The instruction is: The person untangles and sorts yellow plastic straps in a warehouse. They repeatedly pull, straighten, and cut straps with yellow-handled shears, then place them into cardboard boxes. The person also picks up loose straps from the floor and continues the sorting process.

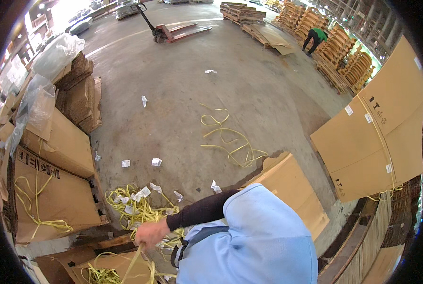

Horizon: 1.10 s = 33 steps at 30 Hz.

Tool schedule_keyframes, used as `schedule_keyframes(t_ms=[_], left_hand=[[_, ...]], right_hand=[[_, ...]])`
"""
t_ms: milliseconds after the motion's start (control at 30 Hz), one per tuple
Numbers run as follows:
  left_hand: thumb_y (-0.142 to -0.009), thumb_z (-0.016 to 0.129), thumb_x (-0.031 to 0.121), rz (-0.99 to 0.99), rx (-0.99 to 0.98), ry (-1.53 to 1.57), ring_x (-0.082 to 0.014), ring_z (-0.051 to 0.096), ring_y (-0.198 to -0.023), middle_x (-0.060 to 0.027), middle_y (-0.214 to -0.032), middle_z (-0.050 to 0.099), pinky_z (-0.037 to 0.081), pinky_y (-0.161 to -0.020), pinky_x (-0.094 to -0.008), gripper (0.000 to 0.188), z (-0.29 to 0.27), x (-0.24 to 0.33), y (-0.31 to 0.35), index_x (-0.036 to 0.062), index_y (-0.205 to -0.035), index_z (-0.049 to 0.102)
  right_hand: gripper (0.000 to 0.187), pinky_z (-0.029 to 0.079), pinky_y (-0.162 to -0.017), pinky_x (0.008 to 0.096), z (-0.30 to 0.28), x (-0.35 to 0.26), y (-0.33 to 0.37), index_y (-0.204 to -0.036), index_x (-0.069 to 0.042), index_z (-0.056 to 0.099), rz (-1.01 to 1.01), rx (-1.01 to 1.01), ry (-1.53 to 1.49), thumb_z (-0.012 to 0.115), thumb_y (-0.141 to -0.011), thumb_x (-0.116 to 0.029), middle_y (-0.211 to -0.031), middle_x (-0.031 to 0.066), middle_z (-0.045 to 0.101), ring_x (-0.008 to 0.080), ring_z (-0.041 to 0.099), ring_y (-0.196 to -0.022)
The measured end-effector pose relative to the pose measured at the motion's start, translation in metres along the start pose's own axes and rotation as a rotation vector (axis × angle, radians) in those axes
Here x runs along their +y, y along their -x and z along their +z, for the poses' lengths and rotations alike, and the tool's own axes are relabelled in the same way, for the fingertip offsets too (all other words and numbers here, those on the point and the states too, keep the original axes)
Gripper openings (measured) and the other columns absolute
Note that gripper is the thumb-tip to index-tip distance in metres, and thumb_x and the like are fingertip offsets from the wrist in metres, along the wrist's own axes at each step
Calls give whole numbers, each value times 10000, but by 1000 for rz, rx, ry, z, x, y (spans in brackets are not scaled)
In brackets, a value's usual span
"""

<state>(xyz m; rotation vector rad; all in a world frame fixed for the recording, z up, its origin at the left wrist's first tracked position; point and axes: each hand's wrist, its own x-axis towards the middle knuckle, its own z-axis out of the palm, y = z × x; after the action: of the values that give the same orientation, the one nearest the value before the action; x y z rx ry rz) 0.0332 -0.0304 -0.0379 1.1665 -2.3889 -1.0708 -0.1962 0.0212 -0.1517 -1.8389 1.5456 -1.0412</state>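
My right hand [152,233] reaches across to the lower left in a black sleeve under a light blue shirt. Its fingers are closed around a yellow plastic strap [134,264], which runs down toward the bottom edge. Just beyond the hand lies a tangled heap of yellow strapping [145,210], with crumpled white labels mixed into it. More strapping [102,275] is bunched over cardboard [74,270] at the bottom left. My left hand is out of sight.
Strapped cardboard stacks [55,199] stand left, and a large carton [372,142] stands right. Flat cardboard [292,189] lies beside me. Loose strap [233,139] and label scraps [157,162] litter the floor. Farther off are a pallet jack [173,33] and a person bending [318,35] by wooden stacks.
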Motion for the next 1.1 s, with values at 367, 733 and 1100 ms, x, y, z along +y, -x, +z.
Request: schedule_keyframes(t_ms=[367, 733, 1100], left_hand=[[-875, 714, 222, 8, 93, 58, -232, 564, -634, -142, -747, 622, 473, -591, -363, 290, -46, 2, -18, -44, -954, 629], [-862, 730, 233, 272, -133, -167, -242, 573, -651, -149, -763, 632, 480, -601, -369, 327, -14, 0, -22, -58, -973, 629], [-971, 568, 234, 27, 322, -164, -283, 555, -1001, -188, -1030, 565, 432, -934, -440, 322, -30, -60, -29, -9, -1182, 555]], right_hand=[[192, 508, -677, 450, -4, 124, 48, -825, -69, 617, -64, 350, 298, 633, -828, -259, -793, 149, 634, 349, 627, -781], [186, 526, -707, 438, 20, -45, -36, -806, -32, 647, -6, 1, 138, 652, -721, -197, -807, 189, 651, 363, 639, -791], [179, 496, -644, 471, 7, -62, -26, -829, -56, 631, 41, 13, -59, 647, -742, -212, -746, 174, 607, 371, 609, -714]])
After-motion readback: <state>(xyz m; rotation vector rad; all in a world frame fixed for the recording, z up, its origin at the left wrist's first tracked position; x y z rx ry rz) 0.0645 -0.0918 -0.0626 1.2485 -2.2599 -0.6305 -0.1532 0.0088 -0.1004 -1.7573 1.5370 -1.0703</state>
